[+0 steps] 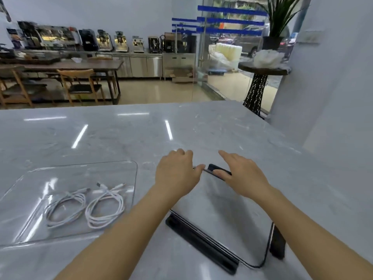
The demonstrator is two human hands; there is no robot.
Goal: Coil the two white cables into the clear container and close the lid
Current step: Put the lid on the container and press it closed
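Two coiled white cables lie side by side inside the shallow clear container (80, 165) on the left of the marble table: one cable (66, 209) on the left, the other cable (105, 211) to its right. The clear lid (222, 215), with black clips on its edges, lies to the right of the container. My left hand (177, 170) curls over the lid's far left corner. My right hand (240, 174) grips the far edge, with its thumb at the black clip (216, 169) there.
The marble table (141, 134) stretches far ahead and to the right. Beyond it stand wooden tables and chairs, a counter with coffee machines, a glass door and a small round stand (262, 69) with a plant.
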